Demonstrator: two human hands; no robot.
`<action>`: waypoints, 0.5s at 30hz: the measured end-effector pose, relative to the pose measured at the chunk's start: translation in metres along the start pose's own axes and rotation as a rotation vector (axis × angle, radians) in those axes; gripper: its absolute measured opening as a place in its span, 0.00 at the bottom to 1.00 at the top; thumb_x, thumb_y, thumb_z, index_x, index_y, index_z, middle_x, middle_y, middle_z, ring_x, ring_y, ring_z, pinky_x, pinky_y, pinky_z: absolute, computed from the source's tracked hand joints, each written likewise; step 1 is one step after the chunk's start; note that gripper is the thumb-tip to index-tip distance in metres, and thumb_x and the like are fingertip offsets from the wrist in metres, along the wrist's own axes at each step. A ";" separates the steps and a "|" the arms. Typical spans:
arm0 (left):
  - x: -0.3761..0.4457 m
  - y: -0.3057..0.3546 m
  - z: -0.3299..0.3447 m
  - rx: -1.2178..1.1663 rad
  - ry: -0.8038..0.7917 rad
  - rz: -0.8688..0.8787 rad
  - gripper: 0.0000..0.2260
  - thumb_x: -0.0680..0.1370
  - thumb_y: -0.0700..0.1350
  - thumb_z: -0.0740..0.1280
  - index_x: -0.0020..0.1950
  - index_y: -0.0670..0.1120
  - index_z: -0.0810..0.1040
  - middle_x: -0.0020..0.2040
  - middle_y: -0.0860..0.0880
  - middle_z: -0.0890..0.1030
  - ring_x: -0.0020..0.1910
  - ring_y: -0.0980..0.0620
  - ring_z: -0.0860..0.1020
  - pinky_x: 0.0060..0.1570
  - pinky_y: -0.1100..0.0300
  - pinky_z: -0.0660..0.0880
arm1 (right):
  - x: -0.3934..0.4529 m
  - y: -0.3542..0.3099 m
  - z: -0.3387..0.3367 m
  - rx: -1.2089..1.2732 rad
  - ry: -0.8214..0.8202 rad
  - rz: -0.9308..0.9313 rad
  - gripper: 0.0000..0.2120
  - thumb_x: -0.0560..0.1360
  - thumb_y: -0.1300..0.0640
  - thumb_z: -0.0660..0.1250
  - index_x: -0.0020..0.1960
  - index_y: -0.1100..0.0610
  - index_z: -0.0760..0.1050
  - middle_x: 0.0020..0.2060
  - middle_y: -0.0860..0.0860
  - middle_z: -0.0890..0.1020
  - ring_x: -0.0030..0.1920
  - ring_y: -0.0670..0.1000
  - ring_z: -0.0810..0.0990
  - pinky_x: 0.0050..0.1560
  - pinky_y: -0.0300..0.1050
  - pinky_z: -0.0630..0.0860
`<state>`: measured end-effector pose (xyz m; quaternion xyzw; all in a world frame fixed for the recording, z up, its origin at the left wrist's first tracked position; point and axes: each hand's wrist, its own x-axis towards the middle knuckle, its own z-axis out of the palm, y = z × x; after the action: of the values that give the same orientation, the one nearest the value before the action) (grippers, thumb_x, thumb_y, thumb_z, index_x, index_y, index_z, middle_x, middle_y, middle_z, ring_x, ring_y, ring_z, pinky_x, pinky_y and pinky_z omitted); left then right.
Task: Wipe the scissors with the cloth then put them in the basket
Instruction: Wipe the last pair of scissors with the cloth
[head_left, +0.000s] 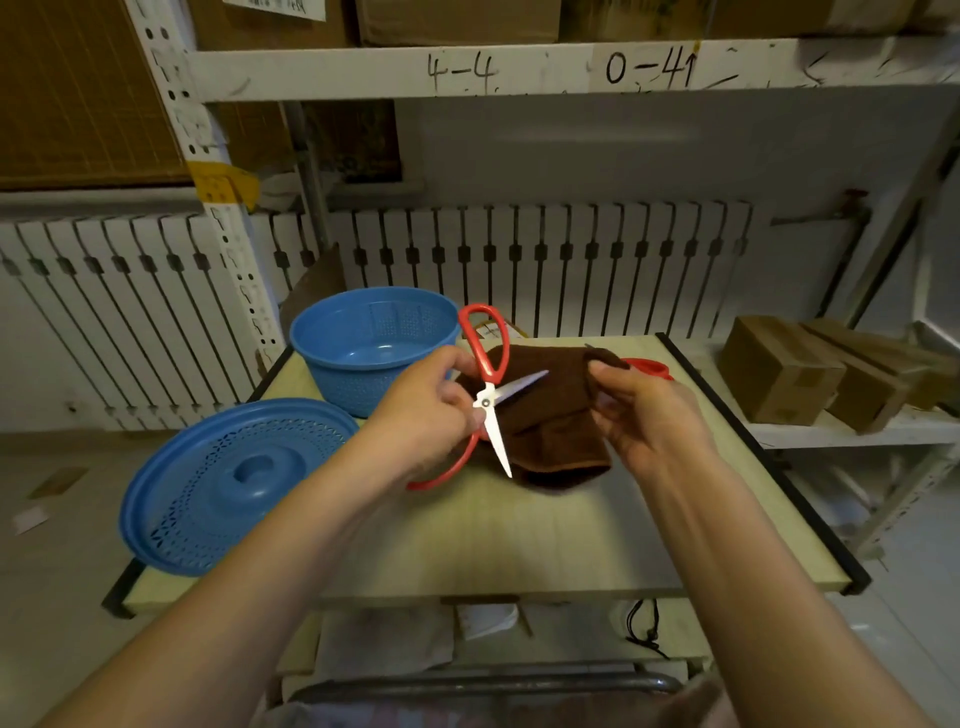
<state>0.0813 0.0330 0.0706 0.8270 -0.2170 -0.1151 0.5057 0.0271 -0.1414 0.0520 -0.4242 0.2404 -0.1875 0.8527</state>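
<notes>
Above the pale table (519, 540), left hand (426, 410) grips red-handled scissors (487, 400) near the pivot, blades spread open. Right hand (644, 415) pinches a fold of brown cloth (556, 421), just right of the blades. Blue basket (363, 343) far left; blue lid (228, 483) lies nearer, beside it. Second red handle (649, 367) shows behind the cloth.

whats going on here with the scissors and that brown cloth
A person is holding red-handled scissors, blades spread open, in the left hand. The right hand pinches a brown cloth that droops onto the table. The blue basket behind has no scissors in it; its lid lies beside it. Another red handle pokes out behind the cloth.
</notes>
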 end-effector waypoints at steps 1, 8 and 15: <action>0.002 0.000 -0.001 -0.036 0.028 -0.009 0.14 0.77 0.33 0.66 0.59 0.47 0.73 0.29 0.53 0.78 0.28 0.59 0.75 0.31 0.63 0.68 | -0.001 0.000 0.001 -0.018 -0.019 0.004 0.10 0.72 0.69 0.68 0.53 0.61 0.77 0.44 0.58 0.84 0.43 0.54 0.85 0.50 0.49 0.82; 0.015 0.008 0.018 -0.017 0.096 0.074 0.13 0.77 0.36 0.66 0.54 0.53 0.72 0.33 0.50 0.78 0.31 0.55 0.72 0.35 0.58 0.68 | -0.012 0.014 0.012 -0.245 -0.108 -0.087 0.17 0.70 0.69 0.72 0.58 0.65 0.74 0.47 0.62 0.84 0.46 0.59 0.85 0.46 0.49 0.83; 0.013 0.007 0.029 0.158 0.069 0.172 0.13 0.77 0.36 0.65 0.52 0.54 0.70 0.30 0.54 0.72 0.33 0.57 0.73 0.38 0.62 0.70 | -0.013 0.017 0.021 -0.222 -0.142 -0.030 0.06 0.69 0.72 0.70 0.46 0.67 0.79 0.35 0.61 0.83 0.34 0.56 0.83 0.37 0.46 0.82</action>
<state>0.0796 0.0011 0.0636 0.8460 -0.2780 -0.0252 0.4542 0.0304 -0.1112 0.0528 -0.5316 0.1923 -0.1420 0.8126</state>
